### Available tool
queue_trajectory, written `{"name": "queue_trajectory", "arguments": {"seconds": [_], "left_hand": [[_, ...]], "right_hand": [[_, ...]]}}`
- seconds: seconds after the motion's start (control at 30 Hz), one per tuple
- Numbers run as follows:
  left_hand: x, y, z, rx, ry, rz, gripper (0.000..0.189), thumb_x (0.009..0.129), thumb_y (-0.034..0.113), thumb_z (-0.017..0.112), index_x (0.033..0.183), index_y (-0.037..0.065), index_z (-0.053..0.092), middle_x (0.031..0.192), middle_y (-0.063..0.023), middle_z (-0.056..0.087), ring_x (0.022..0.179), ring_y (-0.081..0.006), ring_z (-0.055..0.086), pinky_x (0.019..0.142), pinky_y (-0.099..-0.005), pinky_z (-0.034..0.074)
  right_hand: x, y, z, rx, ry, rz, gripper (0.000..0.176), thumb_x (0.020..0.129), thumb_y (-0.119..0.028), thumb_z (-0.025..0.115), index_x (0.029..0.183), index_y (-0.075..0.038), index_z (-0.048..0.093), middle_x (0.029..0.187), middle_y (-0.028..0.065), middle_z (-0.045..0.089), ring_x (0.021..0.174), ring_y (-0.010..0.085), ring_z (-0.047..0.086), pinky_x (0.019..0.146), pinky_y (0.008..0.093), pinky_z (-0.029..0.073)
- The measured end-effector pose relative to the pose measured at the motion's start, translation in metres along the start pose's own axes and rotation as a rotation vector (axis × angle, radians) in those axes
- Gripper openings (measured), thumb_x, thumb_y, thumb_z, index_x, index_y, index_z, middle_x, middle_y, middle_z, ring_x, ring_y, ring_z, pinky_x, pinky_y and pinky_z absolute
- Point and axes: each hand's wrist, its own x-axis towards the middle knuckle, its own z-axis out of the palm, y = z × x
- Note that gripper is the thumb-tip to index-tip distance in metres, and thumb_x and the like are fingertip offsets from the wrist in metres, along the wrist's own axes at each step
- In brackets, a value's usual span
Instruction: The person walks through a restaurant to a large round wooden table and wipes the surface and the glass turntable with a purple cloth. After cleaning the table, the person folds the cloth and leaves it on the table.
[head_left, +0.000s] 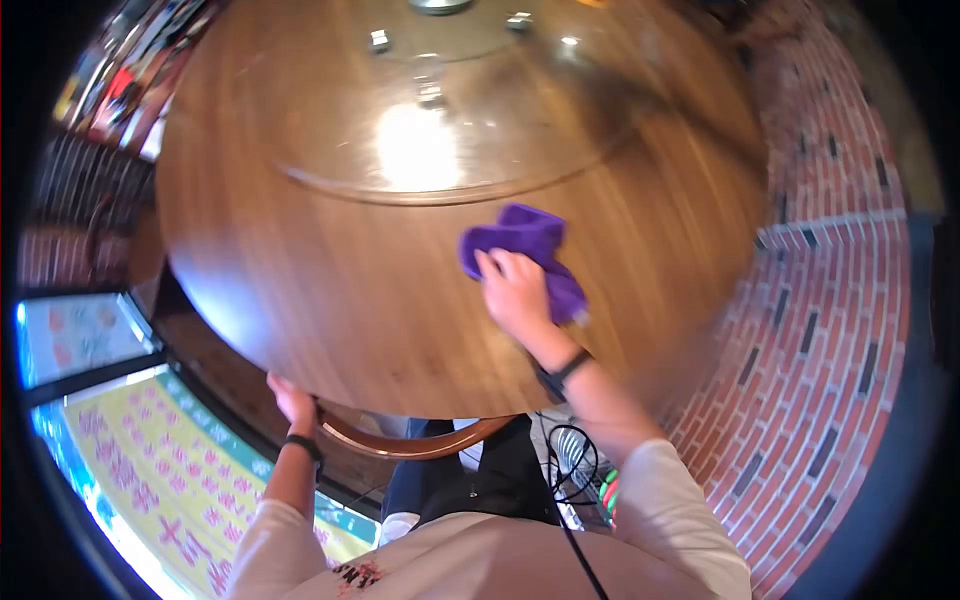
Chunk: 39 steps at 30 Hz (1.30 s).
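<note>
My right hand [519, 293] is closed on a purple cloth [540, 237], pressing it against the round wooden table [350, 290]. The cloth is bunched, with one end trailing toward the table's near right side. My left hand [291, 400] is low at the table's near left edge, beside the end of a curved wooden chair back [410, 440]. Its fingers show only in part, and I cannot make out whether they grip the edge. A glass turntable [330, 150] lies on the middle of the table, reflecting a bright light.
A brick-patterned surface [800, 350] is on the right. Black cables [572, 465] hang by my right side. A yellow poster with pink writing [165, 460] is at the lower left. Cluttered colourful items [125, 80] stand at the upper left.
</note>
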Motion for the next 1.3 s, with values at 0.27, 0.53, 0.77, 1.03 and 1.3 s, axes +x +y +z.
{"name": "queue_trajectory", "arguments": {"seconds": [0.27, 0.53, 0.77, 1.03, 1.3], "left_hand": [[-0.006, 0.013, 0.001, 0.024, -0.015, 0.044, 0.064, 0.11, 0.05, 0.036, 0.155, 0.004, 0.035, 0.142, -0.0234, 0.058, 0.125, -0.0387, 0.059, 0.106, -0.0432, 0.046], [0.0, 0.007, 0.002, 0.014, -0.036, 0.068, 0.063, 0.111, 0.049, 0.036, 0.155, 0.005, 0.034, 0.144, -0.0224, 0.055, 0.128, -0.0365, 0.057, 0.107, -0.0424, 0.046], [-0.005, 0.013, 0.001, -0.072, -0.059, 0.055, 0.061, 0.111, 0.047, 0.037, 0.155, 0.005, 0.034, 0.147, -0.0217, 0.053, 0.128, -0.0368, 0.057, 0.109, -0.0427, 0.046], [0.002, 0.006, 0.002, -0.035, -0.048, 0.063, 0.058, 0.112, 0.045, 0.035, 0.153, 0.004, 0.036, 0.147, -0.0228, 0.053, 0.126, -0.0373, 0.058, 0.106, -0.0439, 0.049], [0.001, 0.009, 0.005, -0.112, -0.058, 0.041, 0.059, 0.111, 0.045, 0.038, 0.154, 0.004, 0.035, 0.144, -0.0227, 0.055, 0.123, -0.0369, 0.06, 0.102, -0.0461, 0.052]], "right_hand": [[0.048, 0.108, -0.021, -0.403, -0.017, 0.432, 0.035, 0.09, -0.024, 0.058, 0.122, -0.014, 0.065, 0.113, 0.0104, 0.06, 0.102, 0.0311, 0.059, 0.081, 0.0489, 0.046], [-0.098, 0.216, -0.123, -0.748, 0.098, 1.038, 0.034, 0.093, -0.029, 0.055, 0.12, -0.013, 0.069, 0.108, 0.0161, 0.064, 0.101, 0.0395, 0.065, 0.081, 0.056, 0.055], [-0.202, 0.236, -0.138, -0.667, 0.235, 1.421, 0.04, 0.098, -0.028, 0.052, 0.123, -0.001, 0.068, 0.108, 0.0235, 0.063, 0.105, 0.0409, 0.063, 0.087, 0.0532, 0.054], [-0.204, 0.144, -0.118, -0.547, 0.3, 0.873, 0.034, 0.097, -0.02, 0.057, 0.127, -0.006, 0.066, 0.107, 0.0152, 0.062, 0.101, 0.0377, 0.061, 0.087, 0.0493, 0.051], [-0.171, 0.073, -0.104, -0.317, 0.18, 0.512, 0.039, 0.082, -0.013, 0.07, 0.121, -0.008, 0.069, 0.101, 0.0086, 0.061, 0.093, 0.0302, 0.059, 0.078, 0.0438, 0.047]]}}
